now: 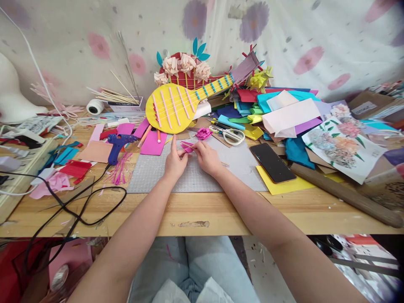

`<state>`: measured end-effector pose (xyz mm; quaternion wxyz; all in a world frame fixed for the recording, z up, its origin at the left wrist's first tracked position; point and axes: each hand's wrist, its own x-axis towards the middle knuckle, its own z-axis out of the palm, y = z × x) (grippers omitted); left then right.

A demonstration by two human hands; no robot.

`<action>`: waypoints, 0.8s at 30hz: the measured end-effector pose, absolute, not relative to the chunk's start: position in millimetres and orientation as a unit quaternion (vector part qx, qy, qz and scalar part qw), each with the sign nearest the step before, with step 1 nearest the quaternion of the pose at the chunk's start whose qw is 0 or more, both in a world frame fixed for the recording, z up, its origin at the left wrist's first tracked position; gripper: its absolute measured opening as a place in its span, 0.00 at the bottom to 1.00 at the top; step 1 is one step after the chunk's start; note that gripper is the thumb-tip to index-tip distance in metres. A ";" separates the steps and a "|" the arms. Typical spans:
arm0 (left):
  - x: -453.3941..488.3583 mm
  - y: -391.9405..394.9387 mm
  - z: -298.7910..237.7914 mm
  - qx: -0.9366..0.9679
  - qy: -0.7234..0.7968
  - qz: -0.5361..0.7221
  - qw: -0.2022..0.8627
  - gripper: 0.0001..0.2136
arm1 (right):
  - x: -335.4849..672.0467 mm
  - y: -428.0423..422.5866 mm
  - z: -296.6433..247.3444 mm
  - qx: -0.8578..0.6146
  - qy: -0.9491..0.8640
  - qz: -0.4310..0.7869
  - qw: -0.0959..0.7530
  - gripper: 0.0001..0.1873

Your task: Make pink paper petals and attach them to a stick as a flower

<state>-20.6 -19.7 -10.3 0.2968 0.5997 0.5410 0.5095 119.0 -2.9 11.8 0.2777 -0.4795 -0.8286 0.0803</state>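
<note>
My left hand (176, 162) is over the grey cutting mat (148, 179), its index finger raised and its thumb pinching the edge of a small magenta paper piece (187, 147). Close against it, my right hand (207, 158) is closed on a thin wooden stick (225, 163), which seems to lie across the paper; its tip shows between the hands and its other end behind my right hand. Just beyond my fingers sits a crumpled magenta paper flower (203, 133). White-handled scissors (233, 136) rest to its right.
A yellow paper lute (172, 109) leans behind the mat. To the left are a blue glue gun (118, 147) with a looping black cable (91, 221) and magenta scraps (121, 169). On the right lie a phone (273, 163), a brown rod (347, 195) and piled coloured paper (290, 113).
</note>
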 end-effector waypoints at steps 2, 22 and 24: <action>-20.5 -21.5 -7.0 0.601 0.546 0.504 0.295 0.38 | 120.6 -1.2 10.7 -0.458 -0.833 0.088 0.297 0.14; -26.6 -26.1 5.4 0.650 0.593 0.440 0.180 0.36 | 122.8 1.9 3.1 -0.390 -0.831 0.123 0.377 0.10; -26.2 -26.2 6.7 0.651 0.602 0.428 0.178 0.35 | 122.4 2.9 2.7 -0.395 -0.831 0.122 0.372 0.10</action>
